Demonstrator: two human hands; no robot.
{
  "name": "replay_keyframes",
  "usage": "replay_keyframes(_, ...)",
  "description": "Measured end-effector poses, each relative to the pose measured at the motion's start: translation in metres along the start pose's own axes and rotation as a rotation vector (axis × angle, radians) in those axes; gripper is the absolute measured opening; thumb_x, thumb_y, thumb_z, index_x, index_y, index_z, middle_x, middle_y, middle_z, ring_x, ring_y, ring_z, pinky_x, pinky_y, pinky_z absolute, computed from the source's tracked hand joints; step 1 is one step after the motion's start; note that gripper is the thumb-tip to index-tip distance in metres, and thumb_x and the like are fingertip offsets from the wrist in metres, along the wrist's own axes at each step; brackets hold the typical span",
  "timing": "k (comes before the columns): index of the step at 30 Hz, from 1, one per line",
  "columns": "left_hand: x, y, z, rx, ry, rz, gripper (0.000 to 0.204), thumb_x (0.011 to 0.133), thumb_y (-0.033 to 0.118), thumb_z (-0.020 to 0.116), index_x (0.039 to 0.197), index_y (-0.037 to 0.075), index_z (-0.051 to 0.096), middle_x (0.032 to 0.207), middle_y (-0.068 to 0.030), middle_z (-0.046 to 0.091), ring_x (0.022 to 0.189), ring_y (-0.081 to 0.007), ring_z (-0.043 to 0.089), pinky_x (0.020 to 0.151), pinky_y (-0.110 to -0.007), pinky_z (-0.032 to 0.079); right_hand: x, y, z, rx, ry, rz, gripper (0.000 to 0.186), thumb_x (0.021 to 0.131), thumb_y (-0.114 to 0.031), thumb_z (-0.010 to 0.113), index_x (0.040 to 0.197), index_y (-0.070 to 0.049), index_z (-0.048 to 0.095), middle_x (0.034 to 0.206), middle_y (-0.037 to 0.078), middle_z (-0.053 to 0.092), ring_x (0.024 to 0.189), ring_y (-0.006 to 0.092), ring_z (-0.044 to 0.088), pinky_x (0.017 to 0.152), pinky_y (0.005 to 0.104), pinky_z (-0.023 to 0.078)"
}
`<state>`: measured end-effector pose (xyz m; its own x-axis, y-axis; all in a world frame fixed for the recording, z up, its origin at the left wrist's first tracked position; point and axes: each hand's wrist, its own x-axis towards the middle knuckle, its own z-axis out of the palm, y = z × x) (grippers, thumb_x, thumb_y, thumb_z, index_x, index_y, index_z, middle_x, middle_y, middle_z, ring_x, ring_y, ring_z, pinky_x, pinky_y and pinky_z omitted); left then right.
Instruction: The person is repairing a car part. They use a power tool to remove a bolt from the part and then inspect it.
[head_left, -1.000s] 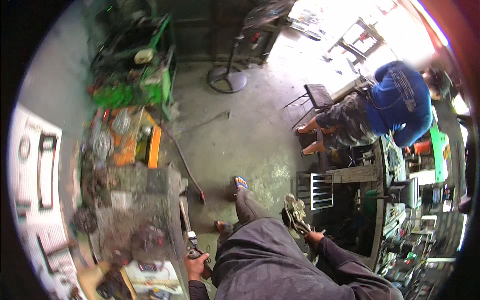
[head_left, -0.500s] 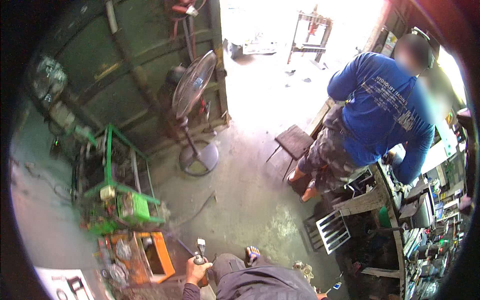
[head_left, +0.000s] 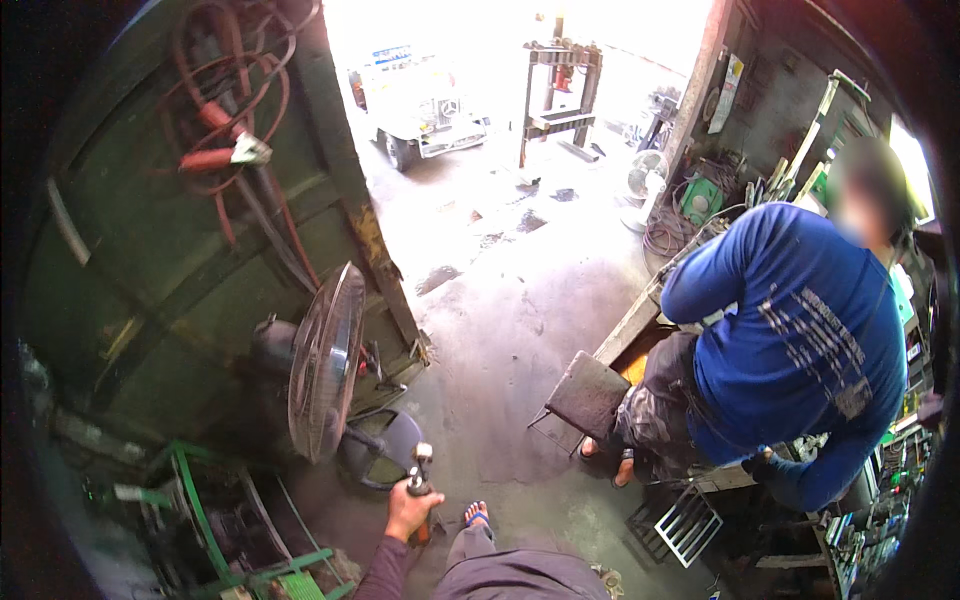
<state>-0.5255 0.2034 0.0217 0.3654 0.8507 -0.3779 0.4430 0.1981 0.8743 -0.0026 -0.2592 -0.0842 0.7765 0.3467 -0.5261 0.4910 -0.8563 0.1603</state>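
My left hand (head_left: 408,512) is wrapped round a small hand-held tool (head_left: 418,484). The tool has a dark metallic body, an orange part below my fingers and a pale block at its upper end; its exact kind is unclear. I hold it in front of me, above the floor, close to the round base of a standing fan (head_left: 328,360). My sandalled foot (head_left: 477,514) shows just to the right of the tool. No part of my right hand appears.
A person in a blue shirt (head_left: 790,340) bends over a cluttered workbench on the right. Beside them stand a stool (head_left: 588,393) and a slatted metal rack (head_left: 688,527). A green metal frame (head_left: 195,510) is at lower left. Beyond the bright doorway are a press frame (head_left: 560,122) and a vehicle (head_left: 425,115).
My view has shifted toward the doorway, and the fan and stool appear nearer. My left hand still grips the tool, now held farther forward. The sliver of my right hand has left view.
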Motion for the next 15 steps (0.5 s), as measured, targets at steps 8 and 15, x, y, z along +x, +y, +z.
replay_keyframes(8, 0.303, 0.205, 0.078, -0.209, -0.076, 0.165, 0.016, 0.072, 0.008, 0.081, 0.077, 0.002, 0.066, 0.071, -0.0020, 0.066, 0.063, -0.0122, 0.059, 0.062, -0.030, 0.048, 0.184, -0.006, -0.159, -0.186, 0.167, 0.057, 0.020, 0.079, -0.031, 0.070, 0.079, -0.013, 0.079, 0.086, 0.014, 0.075, 0.082, 0.0310, 0.073, 0.072, 0.0448, 0.056)
replay_keyframes(15, 0.549, 0.316, 0.125, -0.348, -0.142, 0.149, 0.010, 0.075, 0.003, 0.077, 0.074, 0.000, 0.067, 0.070, -0.0051, 0.066, 0.062, -0.0160, 0.061, 0.061, -0.031, 0.049, 0.314, -0.001, -0.261, -0.272, 0.193, 0.147, 0.019, 0.079, -0.030, 0.069, 0.078, -0.014, 0.080, 0.086, 0.015, 0.075, 0.082, 0.0323, 0.073, 0.073, 0.0457, 0.056)
